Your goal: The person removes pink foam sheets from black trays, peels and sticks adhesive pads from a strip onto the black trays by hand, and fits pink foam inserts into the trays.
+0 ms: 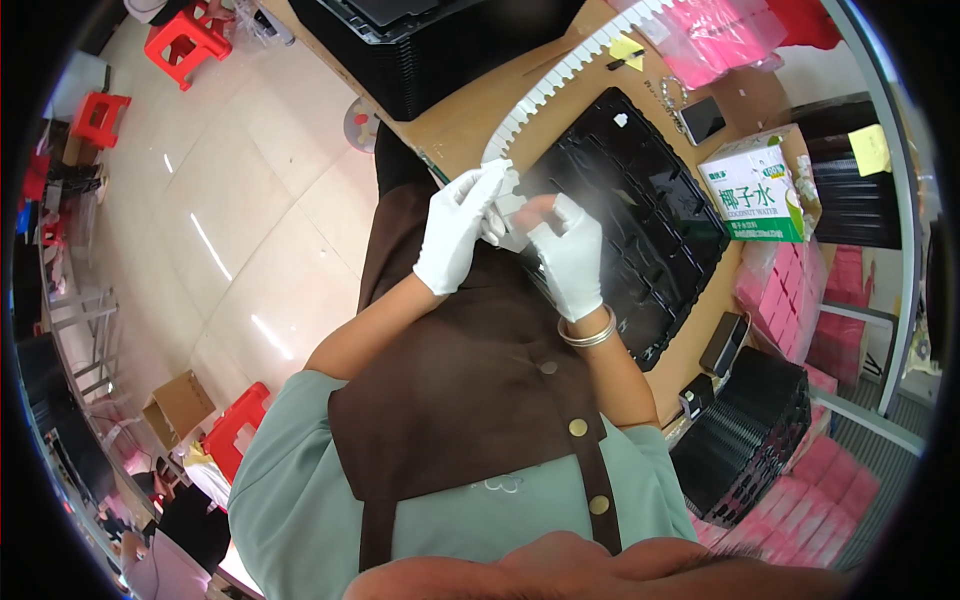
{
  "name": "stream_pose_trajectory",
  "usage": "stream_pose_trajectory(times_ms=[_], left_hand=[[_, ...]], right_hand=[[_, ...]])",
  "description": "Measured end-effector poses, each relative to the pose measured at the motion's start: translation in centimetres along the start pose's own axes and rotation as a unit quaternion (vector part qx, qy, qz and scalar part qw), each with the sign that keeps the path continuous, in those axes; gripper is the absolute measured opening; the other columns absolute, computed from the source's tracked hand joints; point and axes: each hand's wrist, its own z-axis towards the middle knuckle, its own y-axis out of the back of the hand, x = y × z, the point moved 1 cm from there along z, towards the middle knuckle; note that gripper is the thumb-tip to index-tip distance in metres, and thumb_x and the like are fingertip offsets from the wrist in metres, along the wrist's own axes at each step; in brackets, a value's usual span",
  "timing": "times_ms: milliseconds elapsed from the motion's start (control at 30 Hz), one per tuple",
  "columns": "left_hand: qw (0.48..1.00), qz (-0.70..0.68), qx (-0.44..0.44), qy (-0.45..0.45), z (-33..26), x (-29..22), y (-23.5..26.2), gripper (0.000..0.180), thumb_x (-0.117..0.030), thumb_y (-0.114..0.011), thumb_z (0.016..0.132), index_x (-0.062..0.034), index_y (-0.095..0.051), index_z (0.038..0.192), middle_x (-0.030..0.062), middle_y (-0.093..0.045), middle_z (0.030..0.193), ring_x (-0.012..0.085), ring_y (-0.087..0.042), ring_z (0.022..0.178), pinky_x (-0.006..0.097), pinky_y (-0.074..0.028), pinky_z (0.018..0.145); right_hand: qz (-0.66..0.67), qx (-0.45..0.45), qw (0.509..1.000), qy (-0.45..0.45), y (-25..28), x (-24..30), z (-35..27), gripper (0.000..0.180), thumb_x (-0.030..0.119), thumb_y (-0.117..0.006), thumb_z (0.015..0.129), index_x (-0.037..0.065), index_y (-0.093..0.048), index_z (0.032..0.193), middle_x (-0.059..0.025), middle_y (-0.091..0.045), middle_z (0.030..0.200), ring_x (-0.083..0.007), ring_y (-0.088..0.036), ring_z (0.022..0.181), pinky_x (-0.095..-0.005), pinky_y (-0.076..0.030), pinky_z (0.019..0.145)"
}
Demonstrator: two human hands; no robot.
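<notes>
Black tray (640, 215) fills bench centre – carton (760, 190) blocks right; bare wood (460, 120) free at left.

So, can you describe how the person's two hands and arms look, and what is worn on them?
The left hand and the right hand each wear a thin white glove ending at the wrist. The right wrist carries silver bangles. Both forearms are bare; short pale green sleeves cover the upper arms.

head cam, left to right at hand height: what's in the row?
Tiled floor → left hand → right hand → black tray → drink carton → pink boxes.
</notes>
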Motion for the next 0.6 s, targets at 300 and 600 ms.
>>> stream_pose_trajectory(times_ms=[300, 600], left_hand=[[0.998, -0.050, -0.017, 0.015, 2.9, 2.0, -2.2, 0.031, -0.016, -0.054, 0.097, 0.0034, -0.055, 0.121, 0.0029, -0.061, 0.090, 0.0053, -0.054, 0.065, 0.017, -0.040, 0.051], [0.998, 0.058, -0.008, -0.023, 3.8, 2.1, -3.8, 0.026, -0.022, -0.054, 0.098, 0.0002, -0.060, 0.108, -0.0003, -0.056, 0.081, 0.0057, -0.050, 0.064, 0.019, -0.044, 0.059]], right_hand=[[-0.223, -0.165, 0.942, 0.187, 7.5, 0.3, -1.3, 0.014, 0.004, -0.074, 0.064, 0.011, -0.063, 0.072, -0.0042, -0.063, 0.085, -0.0236, -0.058, 0.080, -0.0352, -0.045, 0.073], [-0.519, -0.178, 0.835, -0.036, 34.2, -10.2, 4.8, 0.006, 0.009, -0.072, 0.068, 0.007, -0.068, 0.071, -0.0146, -0.064, 0.087, -0.0323, -0.063, 0.084, -0.0399, -0.051, 0.074]])
